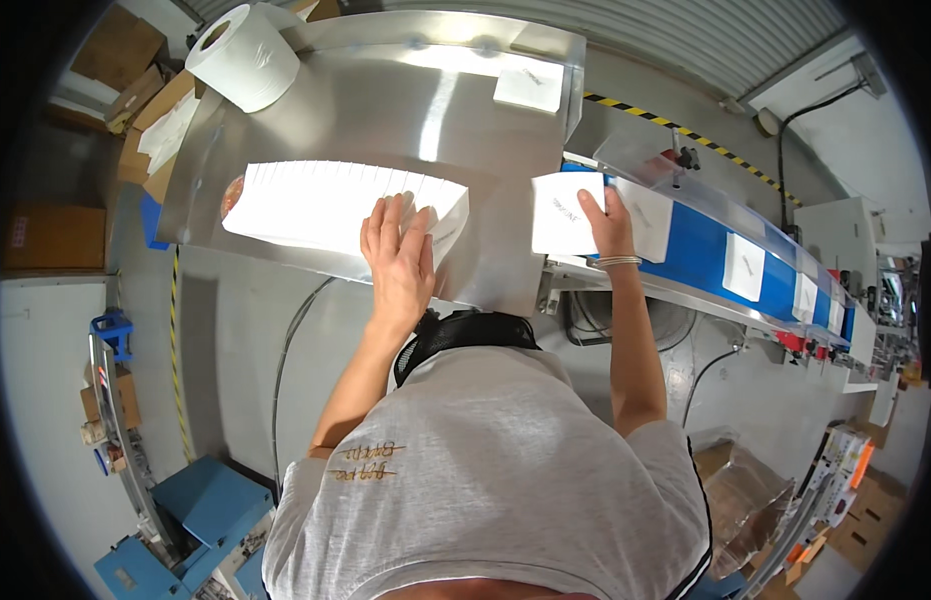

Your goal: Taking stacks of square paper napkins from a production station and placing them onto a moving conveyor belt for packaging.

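A long row of flat white boxes (315, 205) stands on edge, packed face to face, on the steel table (495, 240). My left hand (398, 255) lies over the row's right end, its fingers stretched out and apart on the top edges. At the near end of the blue conveyor belt (690, 240), my right hand (611, 222) grips a flat white box (563, 222), thumb on its upper face; the fingers beneath are partly hidden. That box juts over the table's right side. Another white box (650, 225) lies on the belt just right of my hand.
Further along the belt lie more white boxes (743, 268), beside a clear guard rail. A white paper roll (243, 58) stands at the table's far left, and a single white box (528, 86) lies at the far right. Cardboard boxes (120, 48) are stacked left of the table.
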The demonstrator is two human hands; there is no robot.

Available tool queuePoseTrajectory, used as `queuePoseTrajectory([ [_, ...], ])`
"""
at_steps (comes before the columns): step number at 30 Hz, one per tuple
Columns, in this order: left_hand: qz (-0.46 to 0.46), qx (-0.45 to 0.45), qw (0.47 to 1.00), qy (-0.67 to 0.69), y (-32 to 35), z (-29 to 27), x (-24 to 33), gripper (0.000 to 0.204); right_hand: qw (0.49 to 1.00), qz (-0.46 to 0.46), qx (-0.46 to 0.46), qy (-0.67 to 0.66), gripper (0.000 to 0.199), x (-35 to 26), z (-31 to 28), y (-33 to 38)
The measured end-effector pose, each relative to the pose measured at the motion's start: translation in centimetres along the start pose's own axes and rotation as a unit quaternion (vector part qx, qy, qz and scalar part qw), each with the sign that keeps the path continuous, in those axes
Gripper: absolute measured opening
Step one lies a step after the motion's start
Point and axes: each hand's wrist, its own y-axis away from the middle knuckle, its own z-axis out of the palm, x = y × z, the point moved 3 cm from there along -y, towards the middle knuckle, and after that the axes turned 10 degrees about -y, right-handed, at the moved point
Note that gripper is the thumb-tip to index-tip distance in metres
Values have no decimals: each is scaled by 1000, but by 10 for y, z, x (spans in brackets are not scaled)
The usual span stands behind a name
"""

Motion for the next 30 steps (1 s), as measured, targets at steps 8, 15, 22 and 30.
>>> queuePoseTrajectory([
  [8, 3, 23, 1000, -13, 2, 1, -1, 33, 998, 12, -3, -61, 31, -1, -15, -2],
  [15, 4, 31, 999, -13, 3, 0, 0, 34, 867, -8, 237, 438, 64, 38, -83, -23],
  [22, 0, 24, 999, -21, 2, -1, 5, 36, 849, -260, 64, 455, 70, -35, 24, 8],
  [30, -7, -18, 1000, -5, -8, -14, -1, 40, 928, -79, -360, 51, 47, -22, 111, 11],
])
